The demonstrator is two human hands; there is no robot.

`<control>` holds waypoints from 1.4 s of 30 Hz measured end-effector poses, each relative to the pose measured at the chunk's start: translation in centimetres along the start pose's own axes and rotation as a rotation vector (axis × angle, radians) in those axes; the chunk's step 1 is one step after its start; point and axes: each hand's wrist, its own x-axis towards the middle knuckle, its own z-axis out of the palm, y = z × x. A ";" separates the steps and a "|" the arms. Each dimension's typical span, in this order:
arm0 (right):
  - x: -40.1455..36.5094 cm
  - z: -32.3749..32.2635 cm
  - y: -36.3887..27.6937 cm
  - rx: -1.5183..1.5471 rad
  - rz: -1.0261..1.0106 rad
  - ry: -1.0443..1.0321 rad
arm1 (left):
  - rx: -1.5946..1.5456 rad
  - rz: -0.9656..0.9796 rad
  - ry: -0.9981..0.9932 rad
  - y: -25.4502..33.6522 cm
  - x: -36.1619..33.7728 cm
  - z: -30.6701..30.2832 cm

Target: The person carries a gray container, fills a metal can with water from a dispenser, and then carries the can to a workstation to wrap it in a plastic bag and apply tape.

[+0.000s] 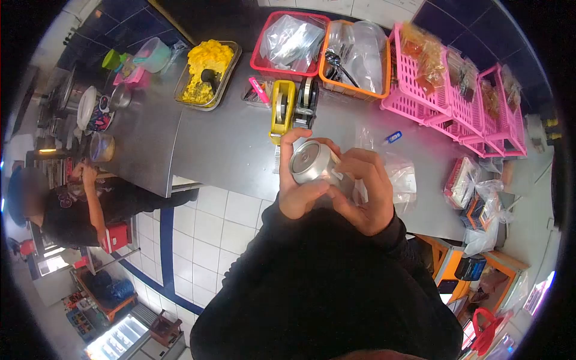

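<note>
A silver metal can (312, 162) is held up in front of my chest, tilted so its round end faces up and left. My left hand (294, 195) is wrapped around it, with fingers behind and the thumb across the near side. My right hand (368, 189) is closed at the can's right side, its fingertips pinching a small pale strip (338, 175) against the can. Just beyond my left fingers stand a yellow tape dispenser (281, 111) and a black tape dispenser (306, 103) on the steel table (225, 150).
Behind are a tray of yellow food (207, 72), a red basket (259, 63), an orange basket (366, 91) and pink racks (420, 99). A blue-and-white item (393, 137) and clear plastic bags (401, 180) lie to the right. Another person (66, 204) works at the left.
</note>
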 end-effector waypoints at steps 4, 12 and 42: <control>0.1 -0.3 0.0 -0.064 -0.024 -0.058 | 0.101 -0.014 0.097 0.4 0.0 1.1; 0.3 -0.5 0.1 -0.012 -0.034 -0.074 | 0.124 -0.020 0.020 0.6 -0.1 0.1; -2.0 -2.2 3.6 -0.223 -0.150 -0.041 | 0.113 -0.300 0.141 -2.4 -1.3 0.6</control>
